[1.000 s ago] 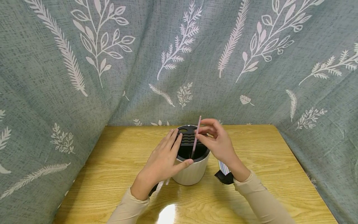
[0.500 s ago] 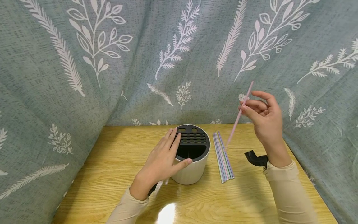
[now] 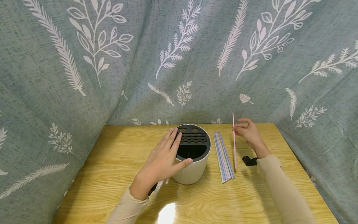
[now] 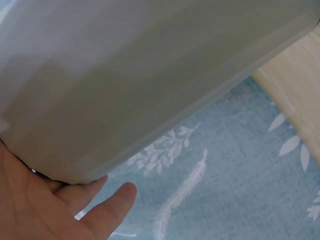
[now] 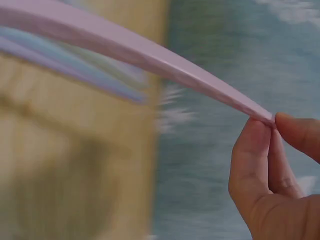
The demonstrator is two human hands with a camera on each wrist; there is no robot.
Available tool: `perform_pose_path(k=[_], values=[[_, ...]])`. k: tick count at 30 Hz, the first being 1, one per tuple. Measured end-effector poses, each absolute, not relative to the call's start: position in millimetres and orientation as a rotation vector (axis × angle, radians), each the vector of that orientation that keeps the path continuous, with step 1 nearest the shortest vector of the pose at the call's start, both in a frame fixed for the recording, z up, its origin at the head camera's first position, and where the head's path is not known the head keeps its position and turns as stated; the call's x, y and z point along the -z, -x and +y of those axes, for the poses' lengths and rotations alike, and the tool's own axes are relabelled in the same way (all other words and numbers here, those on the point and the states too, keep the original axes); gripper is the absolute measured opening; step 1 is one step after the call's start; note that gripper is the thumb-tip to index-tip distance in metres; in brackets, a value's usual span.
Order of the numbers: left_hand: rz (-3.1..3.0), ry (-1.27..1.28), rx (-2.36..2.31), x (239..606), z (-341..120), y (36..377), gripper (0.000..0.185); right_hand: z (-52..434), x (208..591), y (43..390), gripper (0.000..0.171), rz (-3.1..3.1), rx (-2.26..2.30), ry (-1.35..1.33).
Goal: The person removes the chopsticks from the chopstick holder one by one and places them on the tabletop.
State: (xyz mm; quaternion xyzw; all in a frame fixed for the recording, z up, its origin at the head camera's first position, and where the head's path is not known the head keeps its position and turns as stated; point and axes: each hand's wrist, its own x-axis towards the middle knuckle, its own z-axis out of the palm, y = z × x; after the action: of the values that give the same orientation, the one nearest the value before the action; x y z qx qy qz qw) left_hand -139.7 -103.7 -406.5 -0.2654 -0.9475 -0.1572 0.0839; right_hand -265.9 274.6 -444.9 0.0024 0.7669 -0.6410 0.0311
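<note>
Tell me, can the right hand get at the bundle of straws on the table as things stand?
Probably yes, once it frees its fingers. The right hand is pinching a pink straw just right of the straw bundle, and nothing lies between them. The holder and left hand sit on the bundle's far side.

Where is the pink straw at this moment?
In the head view, the pink straw is on the right side, pinched near its far end by the right hand, just right of the row of straws lying beside the white holder.
</note>
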Motion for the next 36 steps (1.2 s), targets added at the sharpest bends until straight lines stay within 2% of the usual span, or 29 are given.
perform_pose_path(k=[6,11,21,36], values=[[-2.817,0.790,0.470,406.6,-103.9,139.6,0.100,270.4,485.9,278.3,0.056,2.375,1.863,-0.087],[-2.819,0.785,0.469,406.0,-103.6,139.4,0.099,263.6,500.9,282.2,0.052,2.440,1.722,-0.122],[-2.820,0.781,0.469,406.1,-103.7,138.8,0.099,253.8,511.2,279.2,0.044,2.592,1.452,-0.105],[-2.817,0.778,0.472,406.1,-103.0,139.0,0.099,253.1,507.9,271.1,0.043,2.573,1.517,-0.130]])
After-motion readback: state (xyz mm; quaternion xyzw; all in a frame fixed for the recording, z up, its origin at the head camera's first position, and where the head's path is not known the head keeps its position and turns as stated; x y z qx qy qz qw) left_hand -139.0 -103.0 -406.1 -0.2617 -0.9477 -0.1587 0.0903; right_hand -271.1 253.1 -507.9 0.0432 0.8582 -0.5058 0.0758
